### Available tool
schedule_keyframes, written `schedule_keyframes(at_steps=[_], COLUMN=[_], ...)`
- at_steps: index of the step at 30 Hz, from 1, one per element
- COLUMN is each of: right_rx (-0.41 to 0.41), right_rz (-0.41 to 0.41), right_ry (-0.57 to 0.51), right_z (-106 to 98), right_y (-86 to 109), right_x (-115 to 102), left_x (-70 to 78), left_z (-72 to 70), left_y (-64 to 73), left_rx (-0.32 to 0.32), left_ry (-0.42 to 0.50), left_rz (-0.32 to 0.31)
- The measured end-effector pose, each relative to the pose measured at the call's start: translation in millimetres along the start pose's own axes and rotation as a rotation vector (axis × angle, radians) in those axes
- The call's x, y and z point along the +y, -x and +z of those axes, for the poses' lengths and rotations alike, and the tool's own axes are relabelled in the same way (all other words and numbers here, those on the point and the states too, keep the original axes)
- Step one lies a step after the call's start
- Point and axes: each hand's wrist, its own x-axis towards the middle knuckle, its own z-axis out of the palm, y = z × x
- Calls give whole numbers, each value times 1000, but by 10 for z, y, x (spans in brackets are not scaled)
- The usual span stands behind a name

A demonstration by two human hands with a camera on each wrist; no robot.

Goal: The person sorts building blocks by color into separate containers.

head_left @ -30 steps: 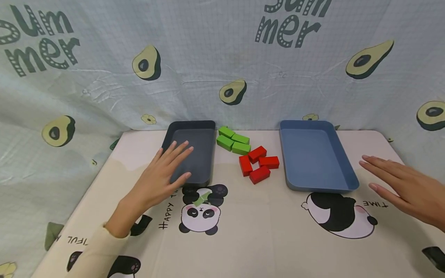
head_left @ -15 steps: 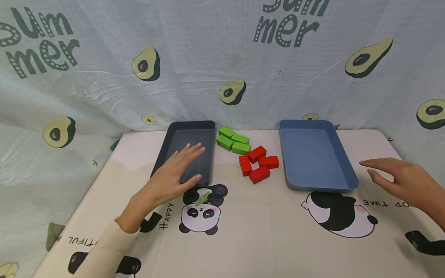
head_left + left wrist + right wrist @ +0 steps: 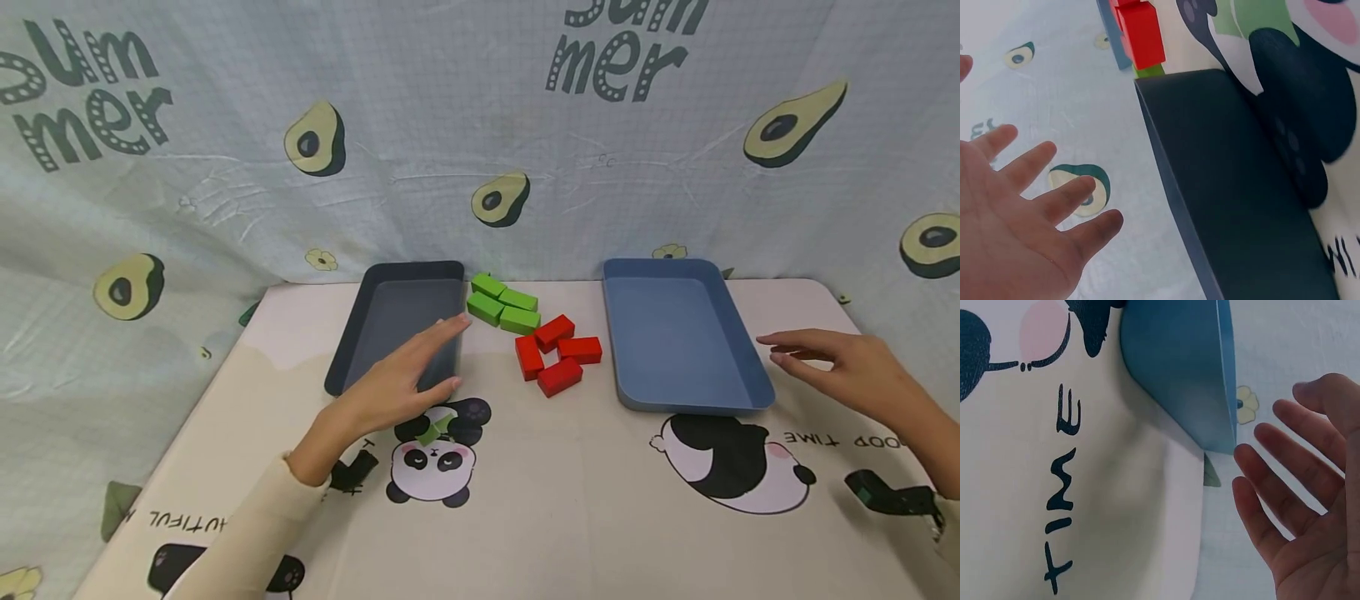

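Hovering loosely spread by a round-cornered dark tray (image 3: pixel 401 308) and blue tray (image 3: pixel 682 342) are the left hand (image 3: pixel 382 396) and right hand (image 3: pixel 866 375), oblong green blocks (image 3: pixel 519 320) and red blocks (image 3: pixel 561 378) between, "TIME" lettering (image 3: pixel 1060 487) below

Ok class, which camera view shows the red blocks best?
The head view: all four red blocks show there, unobstructed. The left wrist view catches only part of the group, at its top edge; the right wrist view shows none.
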Motion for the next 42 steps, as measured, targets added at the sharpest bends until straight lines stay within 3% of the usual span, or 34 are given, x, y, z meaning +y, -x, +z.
schedule_keyframes(at_steps=[9,17,27,33,36,42], right_rx=[-4,-99,-124,-160,-176,-223], right_rz=[-99,-18,-38,-99,-83,-82], right_ry=[-122,-260,-372,-382,-371,-377], right_z=[117,167,224,269,285,307], right_y=[-50,-95,-156,-147,-130,-102], right_x=[132,175,218,260,294,369], left_x=[8,68,108,117,160,240], left_z=[112,209,306,384,424,533], left_y=[-150,-281,-425,-497,-525,-597], left_rx=[35,74,84,76,67,51], left_ry=[9,114,242,425,532,647], left_rz=[-6,-61,-50,-100,-141,-200])
